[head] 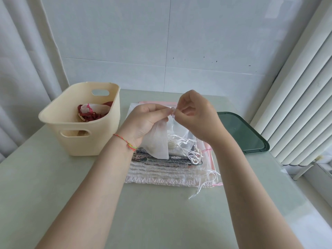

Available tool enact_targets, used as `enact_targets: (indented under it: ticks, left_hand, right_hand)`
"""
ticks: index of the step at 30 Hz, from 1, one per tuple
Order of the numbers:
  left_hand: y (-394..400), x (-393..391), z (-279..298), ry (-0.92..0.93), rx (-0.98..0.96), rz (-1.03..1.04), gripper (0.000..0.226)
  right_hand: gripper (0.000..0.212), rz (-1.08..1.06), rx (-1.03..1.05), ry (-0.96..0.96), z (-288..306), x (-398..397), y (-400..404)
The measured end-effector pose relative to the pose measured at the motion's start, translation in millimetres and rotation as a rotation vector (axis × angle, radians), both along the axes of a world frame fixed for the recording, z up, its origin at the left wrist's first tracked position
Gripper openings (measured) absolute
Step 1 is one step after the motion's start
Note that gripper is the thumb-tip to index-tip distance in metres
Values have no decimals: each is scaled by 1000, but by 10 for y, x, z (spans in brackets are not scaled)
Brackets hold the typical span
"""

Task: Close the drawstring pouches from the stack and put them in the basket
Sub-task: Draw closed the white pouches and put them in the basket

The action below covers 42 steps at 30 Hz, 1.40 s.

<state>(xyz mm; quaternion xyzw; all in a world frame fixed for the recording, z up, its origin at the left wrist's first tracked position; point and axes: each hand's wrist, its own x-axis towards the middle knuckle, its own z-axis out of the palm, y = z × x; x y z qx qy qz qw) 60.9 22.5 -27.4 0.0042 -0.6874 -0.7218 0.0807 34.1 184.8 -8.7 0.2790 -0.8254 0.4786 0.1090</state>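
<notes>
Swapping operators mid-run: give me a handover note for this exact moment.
Left hand: grip shut on the white pouch, held up over the stack.
Right hand: fingers pinched on the drawstring at the pouch's top; whether it is fully cinched cannot be told.
Stack of pouches: on the table's middle, many left, cords trailing off its right side.
Basket: left of the stack, holding at least a red pouch and a white one with a pink cord.
Green lid: right of the stack, untouched.
Left to do: finish this pouch, drop it in the basket, then work through the stack.

Bare forearms — a thin red-orange-green string bracelet point(125, 142) on the left wrist
</notes>
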Motion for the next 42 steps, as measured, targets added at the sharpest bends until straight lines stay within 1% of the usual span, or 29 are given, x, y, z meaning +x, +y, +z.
enact_targets:
  ticks: [1,3,7,10,12,17,21,23,25,27,29,30,32,34,37,39,42]
  left_hand:
    - [-7,-2,-7,14,-15,-6,7]
    - [-18,0,-17,39,-33,-29,6]
    - [-40,-11,-20,54,-79,-15,8]
    - [-37,-13,-10,70,-79,-15,9]
    - [-24,-14,-13,83,-92,-15,9]
    - [-36,-24,-29,83,-124,7,11]
    - [-83,-13,-27,15,-224,-37,7]
    - [-75,-7,-25,8,-265,-60,9]
    - [-58,-11,-18,33,-265,-24,9]
    - [-48,-20,-13,60,-240,23,12]
    - [-52,-32,-17,65,-210,29,14]
    - [-56,-33,-20,64,-201,22,13]
    - [-53,-36,-30,62,-208,9,10]
    - [-47,-39,-42,60,-244,1,9]
    - [-50,-38,-43,63,-274,12,8]
    - [-55,-34,-36,67,-281,37,7]
    - [-71,-41,-42,67,-279,133,12]
  right_hand:
    - [19,27,-10,-67,0,0,3]
    - [23,59,-10,-105,-2,-9,5]
    - [8,75,-59,-132,31,-13,20]
    - [9,62,-116,-167,59,-12,44]
    - [13,39,-121,-174,59,-11,41]
    - [20,-46,-72,-112,37,-32,43]
    - [24,-133,-116,-101,23,-74,49]
    - [26,-165,-103,-119,19,-64,23]
    - [31,-142,-66,-179,19,-44,2]
    - [36,-62,-64,-269,37,-21,-3]
    - [34,33,-118,-353,58,-8,10]
    - [30,69,-135,-373,70,0,16]
    - [18,98,-104,-350,75,14,27]
    - [14,92,-52,-311,67,21,30]
    - [8,91,-56,-334,62,8,42]
    - [9,53,-28,-319,64,-12,63]
    - [19,-82,34,-223,79,-42,114]
